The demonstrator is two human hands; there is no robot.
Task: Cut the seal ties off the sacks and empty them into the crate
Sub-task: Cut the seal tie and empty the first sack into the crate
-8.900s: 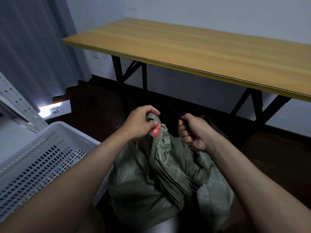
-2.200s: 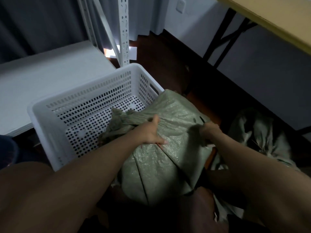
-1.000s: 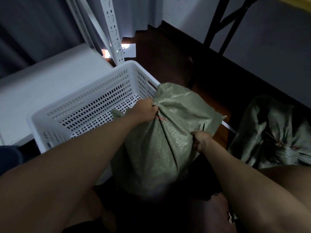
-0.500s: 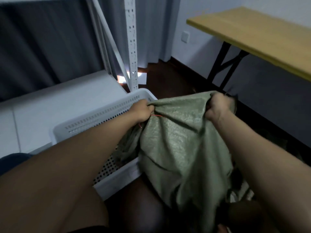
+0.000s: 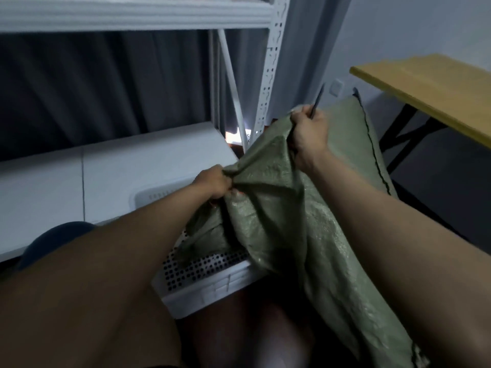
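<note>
Lower centre: white crate (image 5: 210, 285) under sack mouth. Left hand (image 5: 215, 181), mid-frame, fist bunched on sack (image 5: 279, 208) neck. Right hand (image 5: 309, 136), upper right of centre, clenched on raised sack corner plus thin dark tool (image 5: 317, 100). Step: emptying, it seems. Next: lift bottom higher, loosen neck over crate.

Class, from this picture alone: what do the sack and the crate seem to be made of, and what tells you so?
Sack: probably woven plastic fabric, dull green with a slight sheen; a fine weave shows and it creases stiffly.
Crate: looks like moulded white plastic, matt; rows of regular holes in its wall.
</note>
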